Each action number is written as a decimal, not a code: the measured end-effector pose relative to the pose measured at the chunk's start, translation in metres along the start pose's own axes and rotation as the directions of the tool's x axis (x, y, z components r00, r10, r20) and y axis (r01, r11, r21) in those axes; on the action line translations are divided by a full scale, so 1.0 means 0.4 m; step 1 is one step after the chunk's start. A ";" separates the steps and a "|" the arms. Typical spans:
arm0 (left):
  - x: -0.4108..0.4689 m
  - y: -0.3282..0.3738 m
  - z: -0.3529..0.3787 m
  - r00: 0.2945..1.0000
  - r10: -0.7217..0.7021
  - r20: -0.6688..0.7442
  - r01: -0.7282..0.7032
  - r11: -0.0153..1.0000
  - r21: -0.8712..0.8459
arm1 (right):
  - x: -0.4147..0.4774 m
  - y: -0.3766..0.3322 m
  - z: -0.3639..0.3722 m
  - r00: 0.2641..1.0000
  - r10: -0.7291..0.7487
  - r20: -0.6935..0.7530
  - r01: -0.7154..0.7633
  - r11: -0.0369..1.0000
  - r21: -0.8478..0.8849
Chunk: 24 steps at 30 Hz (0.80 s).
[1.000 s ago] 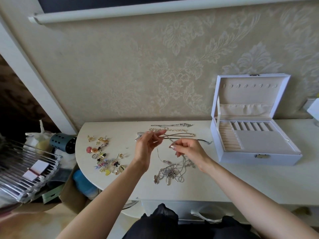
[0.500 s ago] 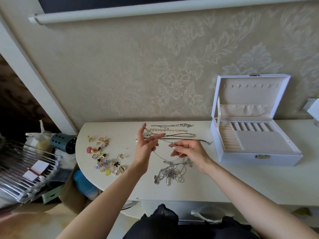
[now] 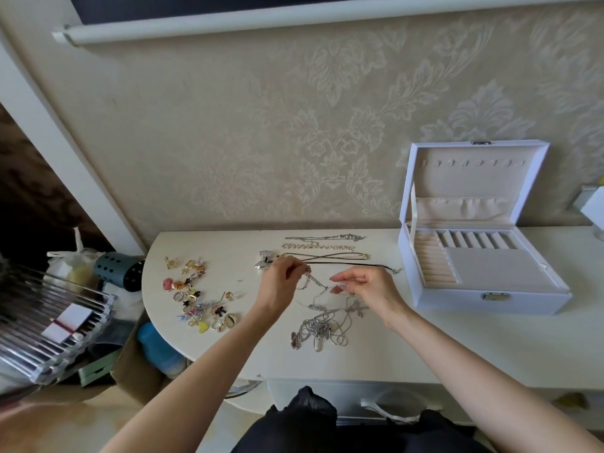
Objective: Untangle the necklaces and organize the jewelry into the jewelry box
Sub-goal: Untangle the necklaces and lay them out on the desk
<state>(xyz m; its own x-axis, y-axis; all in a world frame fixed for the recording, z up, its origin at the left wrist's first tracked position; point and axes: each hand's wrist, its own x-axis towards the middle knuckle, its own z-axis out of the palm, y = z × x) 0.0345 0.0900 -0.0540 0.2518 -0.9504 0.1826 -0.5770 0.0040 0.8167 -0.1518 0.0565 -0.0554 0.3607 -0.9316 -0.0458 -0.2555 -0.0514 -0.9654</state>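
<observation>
Since the earlier frame the left grip (image 3: 281, 281) has been turned over, fingers curled down, and the beaded chain (image 3: 309, 281) has been brought lower, nearer the surface (image 3: 457, 348). The chain is stretched btwn both grips. One end is pinched in the left. The other seems pinched by thumb & forefinger of the right grip (image 3: 371, 286), w/ the other fingers loosely spread. It is prob. held stretched so its run can be traced clear of the tangle (image 3: 322, 328), which lies on the surface just below the hands. Freed necklaces (image 3: 317, 246) are laid in separate straight rows behind, presumably to avoid re-knotting. Small pieces (image 3: 196, 295) are heaped to the left. The jewelry box (image 3: 457, 300) stands open at right, nothing seen in its compartments.
</observation>
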 end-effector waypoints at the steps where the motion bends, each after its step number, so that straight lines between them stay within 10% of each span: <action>1: 0.000 0.003 -0.003 1.000 -0.008 -0.020 0.008 1.000 -0.016 | 0.000 0.005 -0.001 1.000 0.003 -0.003 -0.003 1.000 -0.008; 24: 0.021 0.036 -0.039 0.969 -0.045 -0.244 -0.016 0.969 -0.245 | -0.003 0.078 -0.004 0.988 0.101 -0.119 -0.142 0.897 -0.419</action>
<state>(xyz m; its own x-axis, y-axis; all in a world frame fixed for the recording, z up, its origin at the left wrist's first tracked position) 0.0406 0.0870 -0.0322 0.4598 -0.8449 0.2735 -0.3728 0.0959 0.9229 -0.1616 0.0555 -0.0852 0.2235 -0.9682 -0.1123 -0.6564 -0.0643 -0.7516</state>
